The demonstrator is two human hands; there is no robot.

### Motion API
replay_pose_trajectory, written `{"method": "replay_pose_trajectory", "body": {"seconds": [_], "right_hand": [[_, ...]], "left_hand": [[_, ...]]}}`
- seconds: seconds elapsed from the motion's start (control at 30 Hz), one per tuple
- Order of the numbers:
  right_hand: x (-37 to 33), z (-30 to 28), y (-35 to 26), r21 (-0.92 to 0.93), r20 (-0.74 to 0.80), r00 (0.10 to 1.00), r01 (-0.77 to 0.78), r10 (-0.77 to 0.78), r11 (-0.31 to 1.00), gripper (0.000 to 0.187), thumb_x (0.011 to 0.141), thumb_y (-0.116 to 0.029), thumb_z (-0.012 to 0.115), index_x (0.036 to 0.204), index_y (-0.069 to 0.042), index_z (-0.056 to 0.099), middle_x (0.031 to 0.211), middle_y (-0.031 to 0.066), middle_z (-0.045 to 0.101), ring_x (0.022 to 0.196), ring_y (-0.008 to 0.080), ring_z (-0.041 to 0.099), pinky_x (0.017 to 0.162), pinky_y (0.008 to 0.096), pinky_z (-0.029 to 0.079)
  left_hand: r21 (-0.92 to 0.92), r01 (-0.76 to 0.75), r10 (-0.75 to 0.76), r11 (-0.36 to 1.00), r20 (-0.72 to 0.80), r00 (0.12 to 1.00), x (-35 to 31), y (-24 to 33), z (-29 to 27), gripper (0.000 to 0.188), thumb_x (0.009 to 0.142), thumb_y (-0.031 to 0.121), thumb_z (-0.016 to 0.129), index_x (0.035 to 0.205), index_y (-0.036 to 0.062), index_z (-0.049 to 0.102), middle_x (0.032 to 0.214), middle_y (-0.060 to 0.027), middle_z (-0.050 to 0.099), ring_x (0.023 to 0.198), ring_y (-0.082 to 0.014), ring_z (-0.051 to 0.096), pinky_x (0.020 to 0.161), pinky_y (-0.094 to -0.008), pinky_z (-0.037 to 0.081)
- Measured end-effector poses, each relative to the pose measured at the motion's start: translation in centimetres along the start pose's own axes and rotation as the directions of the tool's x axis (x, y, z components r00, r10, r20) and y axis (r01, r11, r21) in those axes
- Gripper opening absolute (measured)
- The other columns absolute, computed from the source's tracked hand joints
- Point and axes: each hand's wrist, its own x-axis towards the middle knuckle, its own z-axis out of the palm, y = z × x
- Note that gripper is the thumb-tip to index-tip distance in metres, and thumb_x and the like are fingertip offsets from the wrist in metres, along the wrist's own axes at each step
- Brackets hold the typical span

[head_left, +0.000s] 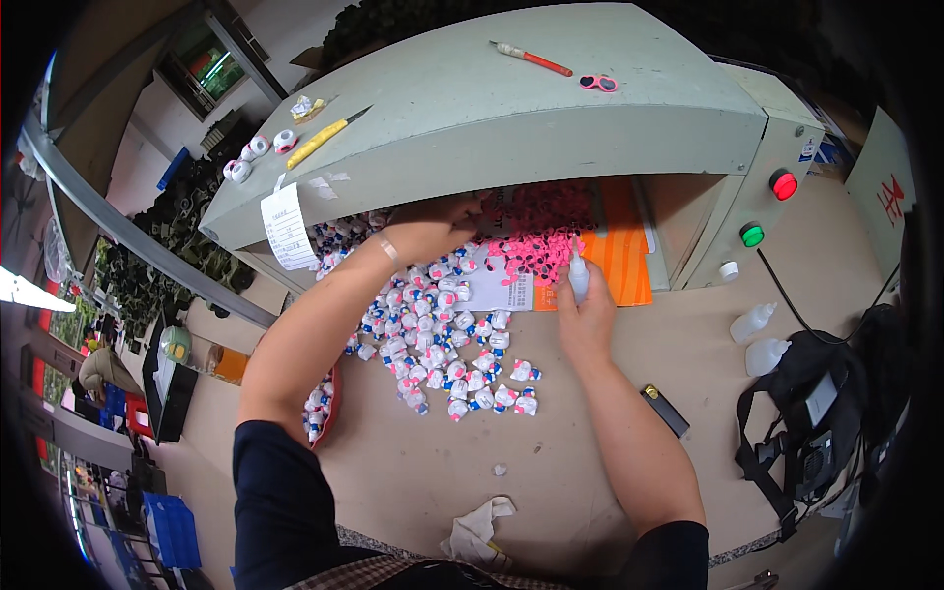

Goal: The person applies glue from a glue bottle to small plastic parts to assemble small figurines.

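My right hand point(588, 320) is wrapped round a small translucent squeeze bottle point(578, 280), its narrow nozzle pointing up and away. My left hand point(438, 228) reaches under the front edge of the grey metal housing, with its fingers bent together in shadow; what they hold, if anything, cannot be made out. Between the hands, a heap of tiny pink glasses-shaped pieces point(536, 258) with dark lenses lies on printed sheets. Below my left forearm spreads a large pile of small white figures point(423, 329) with blue and pink parts.
On top of the grey housing point(472, 128) lie a yellow-handled blade point(320, 143), a red pen-like tool point(531, 57) and one pink glasses piece point(598, 84). Two white bottles point(765, 356) and a black bag point(811, 423) are at right. A black lighter-like object point(665, 410) and cloth point(479, 531) lie nearer.
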Motion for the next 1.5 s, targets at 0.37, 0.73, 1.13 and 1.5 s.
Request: {"method": "replay_pose_trajectory", "body": {"seconds": [0.37,0.73,1.13,1.5], "right_hand": [[0.4,-0.4,-1.3,-0.051,0.040,0.999,-0.022,0.024,0.998,0.027,0.077,-0.009,0.053,0.103,-0.001,0.049,0.097,0.0158,0.055,0.088,0.0321,0.054,0.075,0.0381,0.043],[0.3,-0.1,0.2,-0.144,0.002,0.996,0.084,-0.084,0.986,0.026,0.081,-0.011,0.053,0.104,0.002,0.049,0.086,0.0107,0.059,0.073,0.0148,0.058,0.064,0.0280,0.046],[0.3,0.0,-0.4,-0.047,0.040,0.999,-0.017,0.019,0.999,0.030,0.077,-0.011,0.053,0.105,-0.001,0.048,0.096,0.0163,0.056,0.088,0.0312,0.055,0.076,0.0384,0.043],[0.4,-0.4,-0.4,-0.112,0.024,1.000,-0.009,0.011,0.994,0.030,0.078,-0.011,0.052,0.106,0.000,0.048,0.095,0.0167,0.056,0.087,0.0307,0.055,0.075,0.0377,0.043]], "left_hand": [[0.292,0.004,0.075,0.956,-0.259,0.963,9.4,-5.0,4.8,0.027,0.079,0.024,0.053,0.101,0.0087,0.058,0.090,-0.0116,0.060,0.083,-0.0272,0.056,0.072,-0.0368,0.044],[0.354,-0.028,0.176,0.935,-0.393,0.902,11.3,-6.0,6.3,0.026,0.078,0.024,0.054,0.099,0.0089,0.058,0.090,-0.0116,0.060,0.083,-0.0279,0.056,0.071,-0.0379,0.044],[0.432,-0.035,0.271,0.901,-0.499,0.823,9.0,-9.4,4.6,0.026,0.077,0.024,0.056,0.098,0.0091,0.059,0.090,-0.0115,0.060,0.083,-0.0286,0.056,0.071,-0.0390,0.044],[0.218,-0.183,0.213,0.959,-0.122,0.969,6.5,-2.1,2.7,0.016,0.074,0.014,0.055,0.088,0.0086,0.061,0.086,-0.0119,0.059,0.080,-0.0266,0.056,0.071,-0.0389,0.044]]}}
